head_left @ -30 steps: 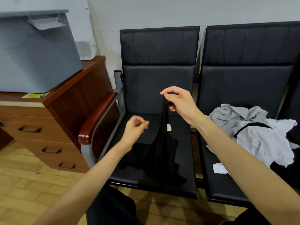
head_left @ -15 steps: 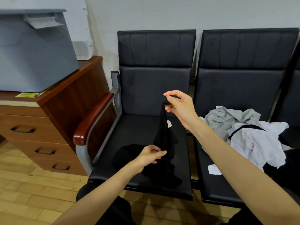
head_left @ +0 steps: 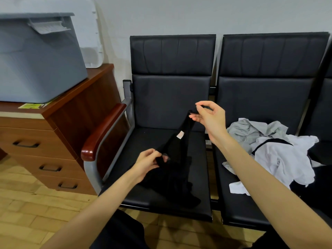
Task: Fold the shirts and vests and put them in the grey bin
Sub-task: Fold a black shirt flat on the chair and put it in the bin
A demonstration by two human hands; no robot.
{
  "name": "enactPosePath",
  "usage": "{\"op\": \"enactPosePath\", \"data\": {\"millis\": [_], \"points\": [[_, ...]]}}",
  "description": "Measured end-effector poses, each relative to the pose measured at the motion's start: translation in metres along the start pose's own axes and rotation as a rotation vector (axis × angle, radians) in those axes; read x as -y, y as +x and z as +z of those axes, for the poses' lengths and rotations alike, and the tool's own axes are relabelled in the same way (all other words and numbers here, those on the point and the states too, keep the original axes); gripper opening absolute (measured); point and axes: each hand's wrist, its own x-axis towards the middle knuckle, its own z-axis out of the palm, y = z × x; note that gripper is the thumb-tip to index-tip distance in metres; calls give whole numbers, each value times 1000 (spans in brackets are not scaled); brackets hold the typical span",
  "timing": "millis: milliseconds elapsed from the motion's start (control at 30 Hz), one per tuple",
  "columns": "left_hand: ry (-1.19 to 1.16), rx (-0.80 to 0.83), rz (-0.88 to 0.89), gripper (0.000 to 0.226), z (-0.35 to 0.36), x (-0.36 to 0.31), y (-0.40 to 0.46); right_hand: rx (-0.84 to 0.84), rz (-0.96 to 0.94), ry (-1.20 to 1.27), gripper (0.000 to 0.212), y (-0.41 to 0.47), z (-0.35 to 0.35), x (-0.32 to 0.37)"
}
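Now the left hand (head_left: pixel 146 163) has dropped to the lower part of the thin black garment (head_left: pixel 177 159) and pinches the fabric there, where a second ago it hovered free above the seat. The right hand (head_left: pixel 209 116) keeps its grip on the top edge, pinched between thumb and fingertips and raised above the black padded chair seat (head_left: pixel 143 141). So the garment is held at two points and hangs slack between them, its lower folds heaped on that seat. It looks ready to be spread out for folding. A crumpled pile of grey and white shirts (head_left: pixel 276 150) waits on the neighbouring seat, right of that chair. The large grey plastic bin (head_left: pixel 36 65) stands on the reddish wooden table (head_left: pixel 75 112), left of it.
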Motion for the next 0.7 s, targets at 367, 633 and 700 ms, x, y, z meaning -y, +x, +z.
{"op": "enactPosePath", "data": {"millis": [367,633,700], "points": [[-422,21,-71,3,-25,-34,-13,-37,6,-1,9,-12,-20,-1],[-562,142,-78,25,-17,-45,-36,-58,-49,-67,11,-28,-33,7],[-597,84,78,29,-19,-62,-39,-33,-105,-197,15,-29,-40,10]]}}
